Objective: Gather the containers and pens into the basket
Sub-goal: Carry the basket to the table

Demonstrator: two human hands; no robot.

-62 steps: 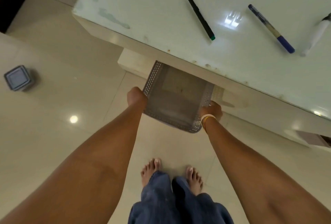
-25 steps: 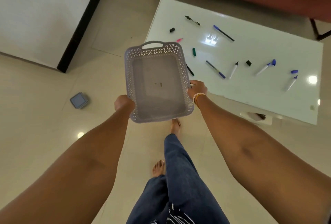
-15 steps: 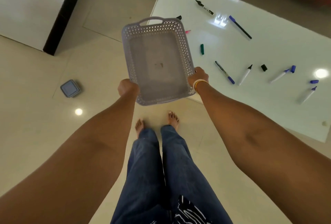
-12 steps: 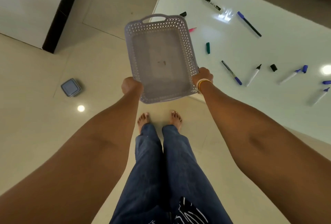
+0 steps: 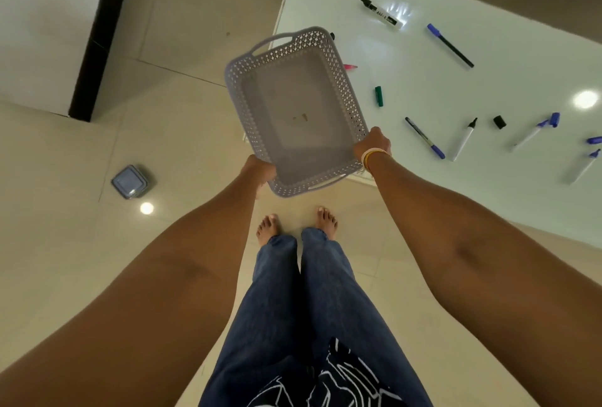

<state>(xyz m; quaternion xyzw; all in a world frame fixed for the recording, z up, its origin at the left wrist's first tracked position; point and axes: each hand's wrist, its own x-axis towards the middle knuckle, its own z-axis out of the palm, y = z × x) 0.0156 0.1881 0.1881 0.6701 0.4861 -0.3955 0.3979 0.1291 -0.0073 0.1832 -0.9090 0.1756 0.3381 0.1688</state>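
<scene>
I hold an empty grey perforated basket [image 5: 294,107] in the air over the table's near left corner. My left hand [image 5: 260,169] grips its near left corner and my right hand [image 5: 374,144] grips its near right corner. Several pens lie scattered on the white table [image 5: 488,87]: a black marker [image 5: 380,13], a blue-capped black pen [image 5: 450,45], a blue-tipped pen [image 5: 424,137], a white marker [image 5: 464,139] and blue-capped white markers [image 5: 534,131]. A green cap [image 5: 378,96] and a black cap [image 5: 499,122] lie among them. A small square blue-lidded container [image 5: 129,181] sits on the floor to the left.
The floor is pale glossy tile. My bare feet [image 5: 296,222] stand just in front of the table's near edge. A white wall panel with a black edge strip [image 5: 97,35] rises at the far left. A pink pen tip [image 5: 350,66] shows behind the basket.
The basket has come up from under the table to above its corner, held in both hands. In the last half second it shifted slightly right and away.
</scene>
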